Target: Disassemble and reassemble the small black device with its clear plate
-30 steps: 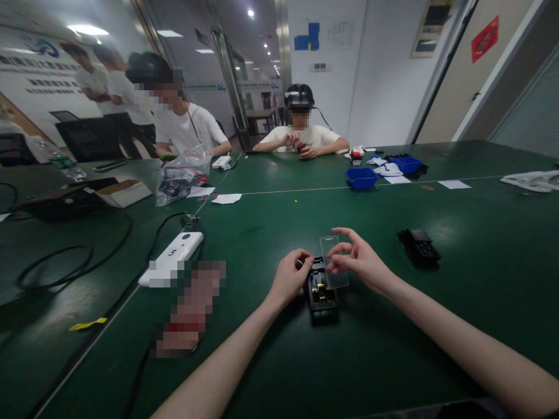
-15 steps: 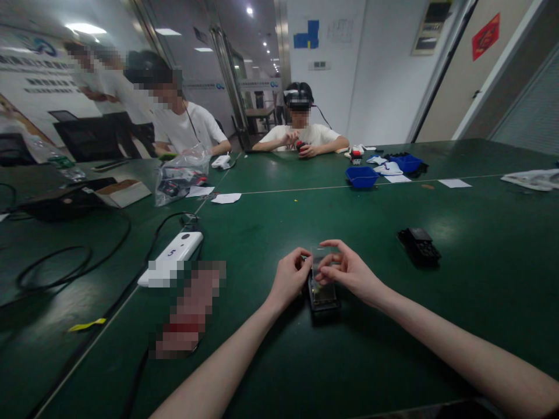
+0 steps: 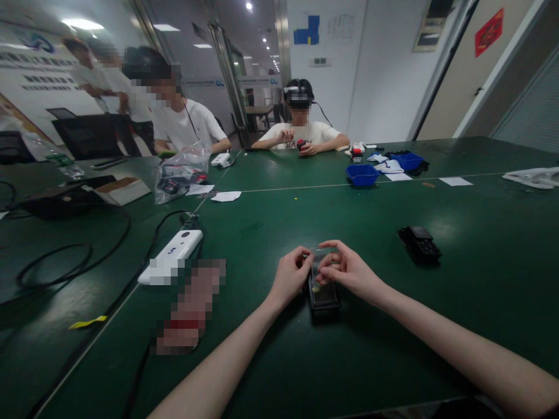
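Observation:
In the middle of the table lies a small black rectangular case [image 3: 325, 304]. A clear plastic cover [image 3: 324, 294] lies over it, its upper end tilted up off the case. My left hand [image 3: 292, 273] has thumb and forefinger closed on the cover's left edge. Over the upper right part of the cover is my right hand [image 3: 345, 270], its fingers bent and apart. The right fingertips are near or touching the cover; which of the two I cannot tell. Farther right rests a black part with small blocky shapes [image 3: 420, 244].
A white power bank [image 3: 172, 256] and a blurred-out reddish object [image 3: 192, 305] lie to the left, with black cables near them. Blue trays [image 3: 362, 174] and papers [image 3: 226, 196] lie farther back. Across the table sits a person [image 3: 301, 131] holding a red object.
Both hands keep nearly the same pose at the case. The view has tilted very slightly, and the cover's tilt looks almost the same.

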The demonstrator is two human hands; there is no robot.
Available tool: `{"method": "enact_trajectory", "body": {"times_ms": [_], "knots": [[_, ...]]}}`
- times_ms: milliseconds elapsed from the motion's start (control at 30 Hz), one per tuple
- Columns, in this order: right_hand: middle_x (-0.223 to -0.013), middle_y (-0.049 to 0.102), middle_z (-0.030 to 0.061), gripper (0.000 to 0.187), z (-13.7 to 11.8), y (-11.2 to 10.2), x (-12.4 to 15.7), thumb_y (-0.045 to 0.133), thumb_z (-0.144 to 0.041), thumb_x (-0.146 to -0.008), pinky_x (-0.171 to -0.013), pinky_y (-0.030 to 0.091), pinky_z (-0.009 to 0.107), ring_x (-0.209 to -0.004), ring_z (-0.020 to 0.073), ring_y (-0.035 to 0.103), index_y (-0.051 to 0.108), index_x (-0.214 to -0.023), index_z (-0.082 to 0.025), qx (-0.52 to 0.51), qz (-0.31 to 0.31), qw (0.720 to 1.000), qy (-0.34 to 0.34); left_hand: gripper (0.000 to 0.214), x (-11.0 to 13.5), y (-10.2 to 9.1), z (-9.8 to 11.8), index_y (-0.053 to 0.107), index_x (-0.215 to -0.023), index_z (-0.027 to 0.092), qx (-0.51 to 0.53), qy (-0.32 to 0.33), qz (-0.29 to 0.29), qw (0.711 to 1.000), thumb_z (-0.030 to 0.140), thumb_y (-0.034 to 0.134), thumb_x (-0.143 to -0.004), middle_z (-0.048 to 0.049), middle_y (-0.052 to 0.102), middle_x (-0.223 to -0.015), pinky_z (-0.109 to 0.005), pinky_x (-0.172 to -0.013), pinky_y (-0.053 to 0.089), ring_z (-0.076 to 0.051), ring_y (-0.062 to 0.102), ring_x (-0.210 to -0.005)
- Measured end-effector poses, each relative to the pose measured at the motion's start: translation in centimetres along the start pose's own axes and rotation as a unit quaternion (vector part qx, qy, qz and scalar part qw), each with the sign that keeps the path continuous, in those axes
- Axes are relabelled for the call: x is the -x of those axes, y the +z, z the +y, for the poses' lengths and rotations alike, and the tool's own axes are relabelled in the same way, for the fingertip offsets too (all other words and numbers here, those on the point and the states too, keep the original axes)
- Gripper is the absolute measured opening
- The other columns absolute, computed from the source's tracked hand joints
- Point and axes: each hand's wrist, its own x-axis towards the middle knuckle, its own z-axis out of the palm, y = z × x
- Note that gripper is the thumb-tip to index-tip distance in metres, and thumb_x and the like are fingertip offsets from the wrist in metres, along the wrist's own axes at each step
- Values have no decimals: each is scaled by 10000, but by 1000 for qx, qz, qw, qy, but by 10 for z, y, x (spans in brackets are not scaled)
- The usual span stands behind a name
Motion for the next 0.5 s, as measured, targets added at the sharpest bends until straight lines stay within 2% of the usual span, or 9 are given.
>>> {"method": "enact_trajectory", "body": {"times_ms": [233, 367, 500], "knots": [[-802, 581, -35, 432, 0, -1, 2, 620, -208, -759, -723, 549, 322, -719, 127, 658, 394, -1125, -232, 36, -21, 999, -17, 265, -1, 0, -2, 590, -741, 154, -2, 4, -1, 1000, 395, 505, -811, 26, 522, -559, -198, -473, 330, -95, 449, -486], [-833, 579, -8, 413, -2, -3, 2, 609, -193, -763, -711, 512, 315, -731, 127, 608, 429, -1134, -219, 141, -17, 988, -57, 269, -1, 0, -2, 594, -754, 151, 0, 8, 2, 1000, 398, 503, -811, 19, 533, -588, -196, -480, 334, -97, 460, -511], [-970, 576, 41, 389, -3, -8, 1, 637, -217, -743, -776, 473, 357, -879, 175, 561, 496, -1106, -220, 287, 24, 951, -113, 270, 0, 0, -2, 590, -750, 151, 1, -2, 2, 1000, 400, 503, -809, 20, 535, -591, -194, -468, 331, -93, 451, -494]]}}
